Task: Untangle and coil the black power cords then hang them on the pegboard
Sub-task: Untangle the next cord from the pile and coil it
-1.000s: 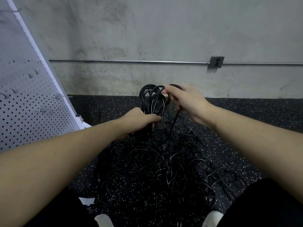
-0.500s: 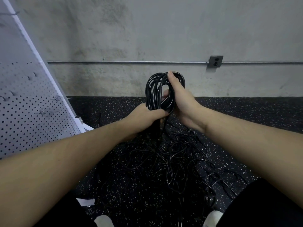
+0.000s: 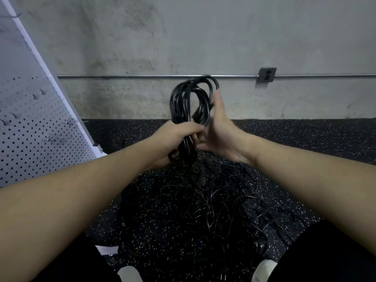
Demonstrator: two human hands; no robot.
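Note:
A coil of black power cord (image 3: 184, 100) stands upright in front of me, its loops reaching up to the wall conduit. My left hand (image 3: 175, 137) grips the coil around its lower part. My right hand (image 3: 218, 127) lies flat against the coil's right side, fingers pointing up; whether they curl round any strand is hidden. Below the hands, a tangled heap of black cords (image 3: 203, 200) spreads over the speckled floor, and strands run from it up into the coil. The white pegboard (image 3: 30, 127) leans at the left with several metal hooks (image 3: 55, 137).
A concrete wall stands ahead with a metal conduit (image 3: 126, 76) and a grey outlet box (image 3: 266, 75). Black speckled rubber flooring (image 3: 315, 137) lies to the right. My shoes (image 3: 264, 270) and dark trousers sit at the bottom edge, beside a white scrap (image 3: 106, 249).
Both hands have lifted the coil higher against the wall. My right hand moved from gripping the top of the loops to lying along the coil's right side with fingers straighter.

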